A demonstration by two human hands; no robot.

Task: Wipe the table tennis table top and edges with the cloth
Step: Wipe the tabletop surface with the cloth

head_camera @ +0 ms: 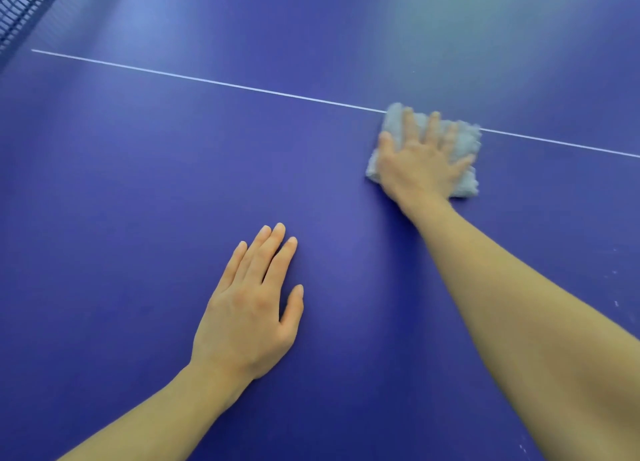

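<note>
Right hand (420,164) spread flat on fluffy folded cloth (465,149); left hand (247,308) flat, empty, on smooth blue table (121,183).

Head view — close above the blue table top (138,183), looking forward-down.

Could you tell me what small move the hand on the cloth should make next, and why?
Probably slide the cloth along the white line toward the net. The right hand presses it flat on the line, and bare table top stretches that way; the left hand only braces.
</note>
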